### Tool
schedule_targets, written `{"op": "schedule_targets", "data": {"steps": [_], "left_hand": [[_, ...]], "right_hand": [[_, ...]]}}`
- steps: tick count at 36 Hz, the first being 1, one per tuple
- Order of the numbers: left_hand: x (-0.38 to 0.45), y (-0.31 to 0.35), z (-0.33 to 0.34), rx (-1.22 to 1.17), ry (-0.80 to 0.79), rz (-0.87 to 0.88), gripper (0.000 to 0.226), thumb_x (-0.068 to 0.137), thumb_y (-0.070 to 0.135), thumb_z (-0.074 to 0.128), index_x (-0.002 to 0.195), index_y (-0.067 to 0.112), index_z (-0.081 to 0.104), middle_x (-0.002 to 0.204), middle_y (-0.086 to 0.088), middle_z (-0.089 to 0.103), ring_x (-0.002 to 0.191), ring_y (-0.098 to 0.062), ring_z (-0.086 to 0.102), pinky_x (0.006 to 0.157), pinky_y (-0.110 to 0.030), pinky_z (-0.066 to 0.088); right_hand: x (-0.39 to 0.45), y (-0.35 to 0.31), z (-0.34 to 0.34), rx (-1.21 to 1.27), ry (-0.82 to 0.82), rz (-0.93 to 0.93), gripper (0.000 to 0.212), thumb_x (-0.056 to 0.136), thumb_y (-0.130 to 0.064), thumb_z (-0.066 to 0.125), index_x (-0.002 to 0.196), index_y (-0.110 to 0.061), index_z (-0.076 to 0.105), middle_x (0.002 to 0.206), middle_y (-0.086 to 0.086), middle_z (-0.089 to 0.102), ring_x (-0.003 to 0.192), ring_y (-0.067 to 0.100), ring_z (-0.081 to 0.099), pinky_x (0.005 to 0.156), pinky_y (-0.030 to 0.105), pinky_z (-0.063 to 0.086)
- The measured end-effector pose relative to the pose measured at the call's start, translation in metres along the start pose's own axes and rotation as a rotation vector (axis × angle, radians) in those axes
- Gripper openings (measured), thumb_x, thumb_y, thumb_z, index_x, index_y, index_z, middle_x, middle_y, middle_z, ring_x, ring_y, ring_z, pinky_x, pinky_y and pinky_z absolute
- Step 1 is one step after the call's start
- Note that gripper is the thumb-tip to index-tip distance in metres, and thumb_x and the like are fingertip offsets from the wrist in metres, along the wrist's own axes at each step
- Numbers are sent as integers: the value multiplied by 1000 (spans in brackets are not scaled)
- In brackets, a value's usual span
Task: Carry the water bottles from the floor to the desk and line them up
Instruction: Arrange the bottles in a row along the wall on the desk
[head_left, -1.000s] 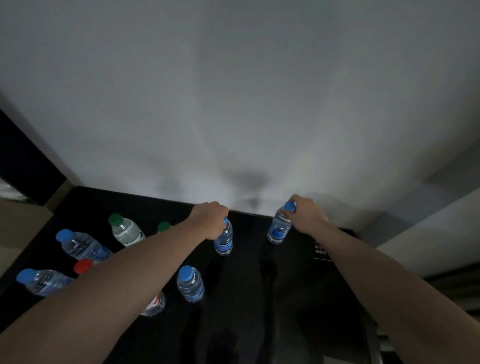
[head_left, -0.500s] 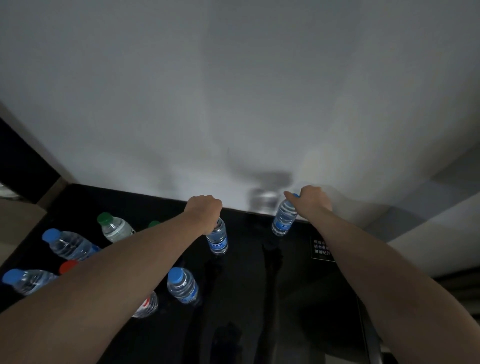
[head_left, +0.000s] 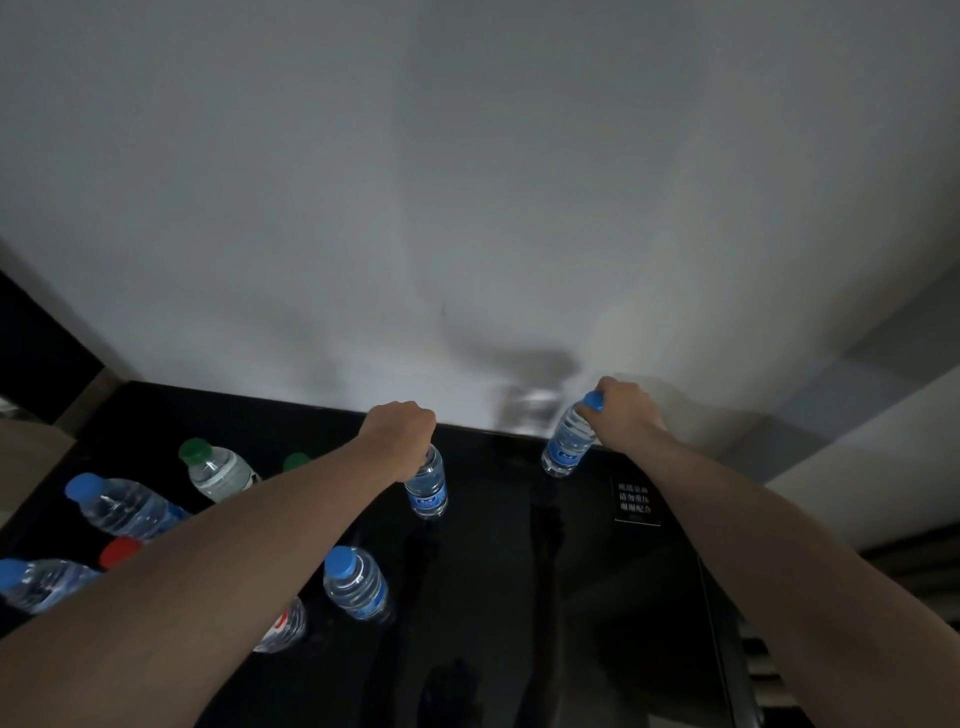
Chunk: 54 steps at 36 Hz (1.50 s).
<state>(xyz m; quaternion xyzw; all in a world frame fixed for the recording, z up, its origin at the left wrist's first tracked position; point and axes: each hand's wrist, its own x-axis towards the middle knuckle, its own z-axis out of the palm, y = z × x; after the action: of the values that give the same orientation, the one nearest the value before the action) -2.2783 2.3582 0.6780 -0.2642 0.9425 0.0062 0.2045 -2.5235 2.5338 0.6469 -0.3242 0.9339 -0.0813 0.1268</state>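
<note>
Both hands, arms outstretched, grip near-upright bottles by their tops on the black tabletop (head_left: 493, 597): left hand (head_left: 400, 434) mid-frame bottle (head_left: 427, 486), right hand (head_left: 626, 413) right-of-centre bottle (head_left: 567, 444).

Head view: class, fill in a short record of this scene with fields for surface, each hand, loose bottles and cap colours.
surface: black desk against a pale wall
left hand: grips the top of a blue-label bottle
right hand: holds a blue-capped bottle by its neck
loose bottles: several at left, partly hidden by the left arm
cap colours: blue, green, red
</note>
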Motion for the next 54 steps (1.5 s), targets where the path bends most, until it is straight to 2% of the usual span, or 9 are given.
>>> {"op": "schedule_targets", "data": {"steps": [9,11,16,21,25,28,39,46,54], "left_hand": [[1,-2,1,20,-1,5,21,87,16,70,107,14,66,89,0,58,78,-17,55,67,-29,43],[2,-1,2,26,-2,13,22,86,18,71,107,15,65,90,0,58,79,-16,55,68,-29,44],[5,0,0,41,-19,38,21,88,22,72,106,15,66,89,0,58,79,-16,56,67,-29,44],[8,-2,0,53,-22,40,25,91,25,70,114,16,66,106,-2,66,92,-20,63,72,-30,48],[11,0,0,61,-26,43,26,90,24,71,114,16,65,104,-2,65,90,-19,62,73,-30,49],[14,2,0,71,-18,48,27,89,22,71,115,16,65,105,-2,65,89,-18,61,75,-30,50],[18,5,2,44,-9,51,35,88,22,72,121,16,63,111,-3,65,96,-18,62,78,-29,49],[13,1,4,16,3,56,30,89,24,72,118,16,65,108,-2,65,95,-18,62,80,-29,51],[7,-4,11,-17,13,45,33,91,22,71,123,18,65,114,-2,66,100,-18,63,84,-30,52]], "right_hand": [[11,22,-1,2,29,98,31,94,-41,62,98,-11,55,98,11,62,84,27,60,71,36,52],[14,28,-2,14,43,132,33,93,-41,62,101,-9,57,94,9,60,82,26,59,70,36,52],[13,39,-9,48,71,168,37,94,-40,61,107,-6,59,99,12,62,85,28,62,72,37,53],[11,46,-15,16,77,172,40,95,-43,60,112,-6,59,100,12,62,87,28,61,72,33,49],[9,48,-16,48,85,204,40,97,-42,59,114,-6,59,104,13,63,88,27,60,77,35,51],[10,48,-17,53,90,217,38,98,-41,58,115,-7,59,99,10,60,83,24,55,74,33,46],[8,58,-8,105,98,184,38,96,-43,59,119,-13,57,107,12,63,89,27,59,74,34,47],[3,63,-2,151,120,148,24,97,-40,57,102,-17,56,93,5,61,80,23,58,69,36,48],[-1,57,2,162,160,144,20,99,-35,53,105,-16,58,95,7,62,78,23,53,68,32,41]]}}
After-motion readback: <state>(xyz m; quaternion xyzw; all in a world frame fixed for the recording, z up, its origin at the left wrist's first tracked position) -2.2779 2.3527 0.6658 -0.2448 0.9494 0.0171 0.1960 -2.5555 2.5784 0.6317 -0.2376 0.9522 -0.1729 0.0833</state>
